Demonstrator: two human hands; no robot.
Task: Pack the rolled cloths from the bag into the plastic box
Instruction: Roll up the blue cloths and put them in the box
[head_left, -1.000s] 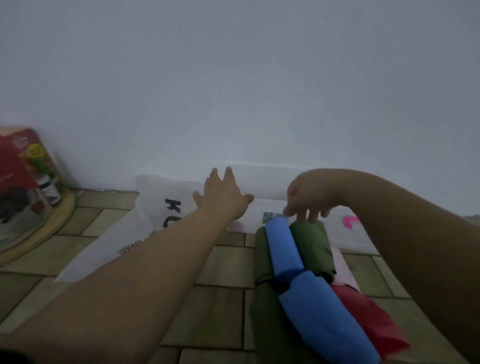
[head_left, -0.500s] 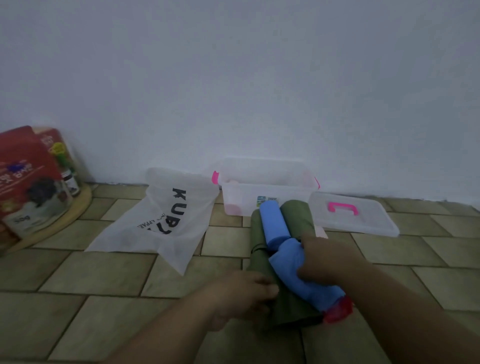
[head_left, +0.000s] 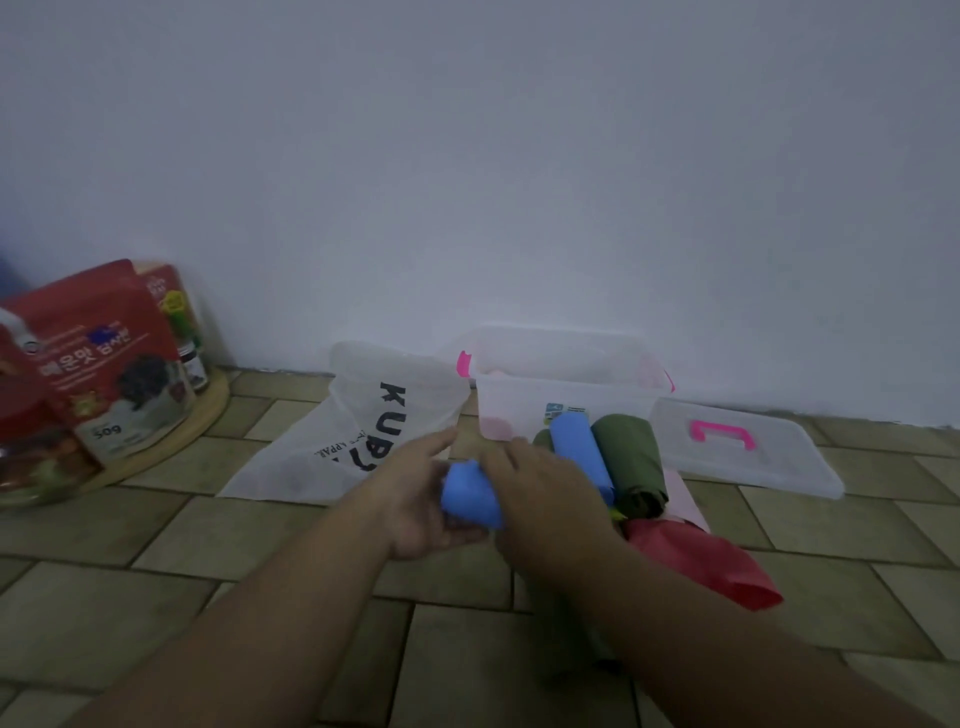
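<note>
A blue rolled cloth (head_left: 470, 496) is lifted off the floor between my two hands. My left hand (head_left: 415, 512) cups it from below and the left, and my right hand (head_left: 540, 478) grips it from above and the right. A pile of rolled cloths lies on the tiled floor to the right: another blue roll (head_left: 579, 449), a green roll (head_left: 631, 462) and a red one (head_left: 701, 558). The clear plastic box (head_left: 566, 384) with pink latches stands open against the wall behind them. The flat white bag (head_left: 363, 431) lies to its left.
The box's clear lid (head_left: 743, 457) with a pink handle lies on the floor right of the box. At far left, red snack packets (head_left: 98, 364) and jars stand on a round wooden tray (head_left: 176, 431). A white wall runs behind everything.
Both hands went from reaching forward to the pile; they have now lifted one blue roll off it and carried it leftward.
</note>
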